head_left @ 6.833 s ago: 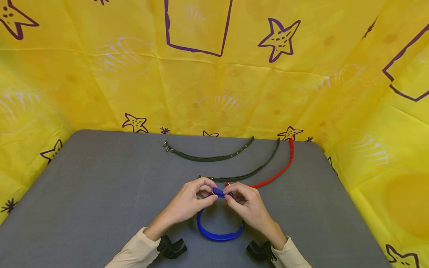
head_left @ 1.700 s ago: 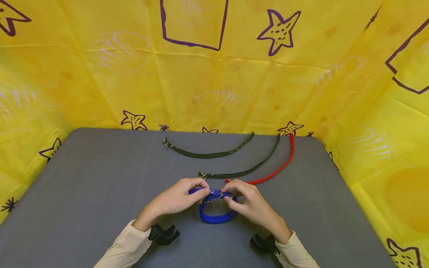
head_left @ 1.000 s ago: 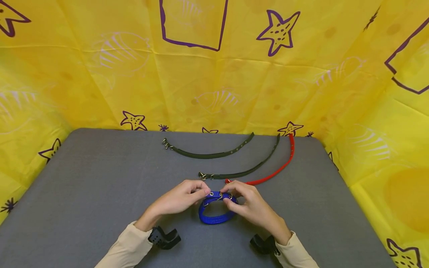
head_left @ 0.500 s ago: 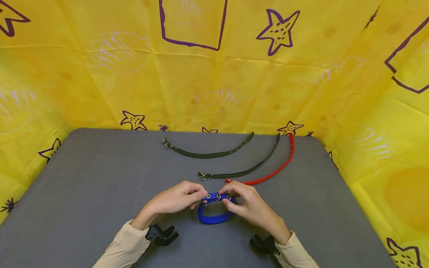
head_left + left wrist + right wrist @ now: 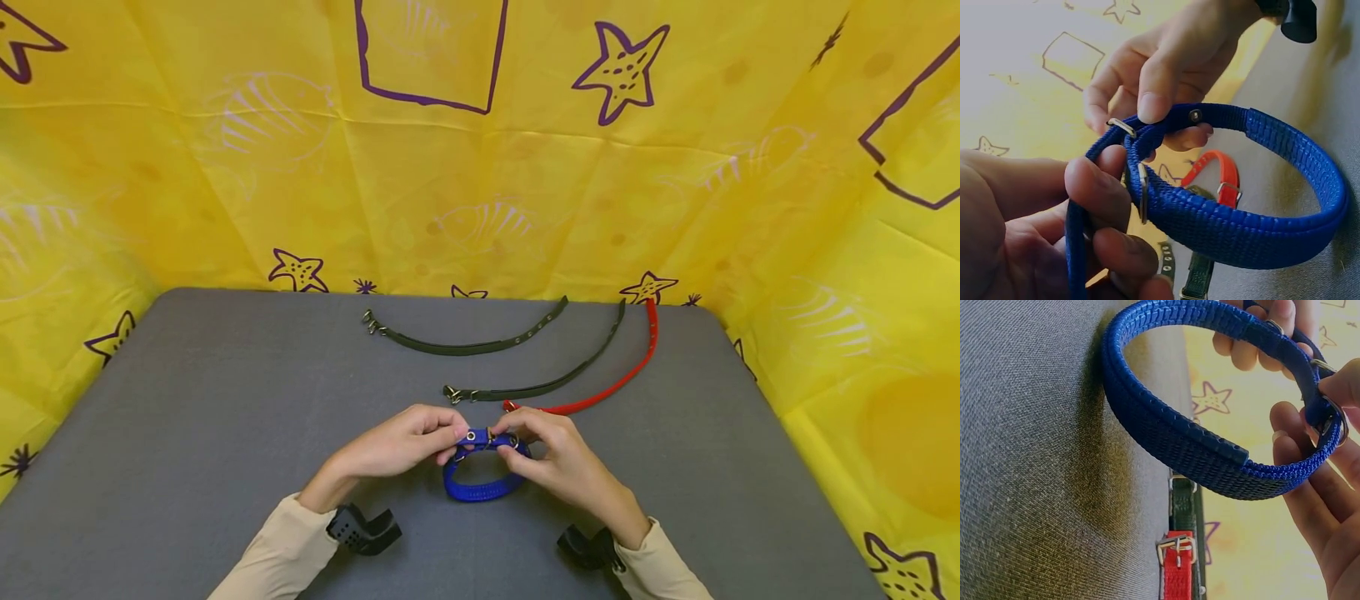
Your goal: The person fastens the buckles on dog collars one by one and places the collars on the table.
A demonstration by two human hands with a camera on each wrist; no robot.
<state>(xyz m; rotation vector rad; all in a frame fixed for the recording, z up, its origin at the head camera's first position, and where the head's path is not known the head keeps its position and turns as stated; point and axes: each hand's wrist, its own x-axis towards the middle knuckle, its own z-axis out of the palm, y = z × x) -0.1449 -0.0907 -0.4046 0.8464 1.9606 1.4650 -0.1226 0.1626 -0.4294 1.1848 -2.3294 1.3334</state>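
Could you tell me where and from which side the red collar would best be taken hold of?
I would pinch the red collar at its buckle end, coming from above. It lies flat on the grey table, so only a top-down pinch across the narrow strap seems workable. That end lies just beyond the right hand, while the tail curves away toward the far edge.

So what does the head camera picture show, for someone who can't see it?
Two hands, left hand and right hand, pinch a looped blue collar at its buckle over a grey table. Behind lie two dark collars and a red collar, unbuckled.
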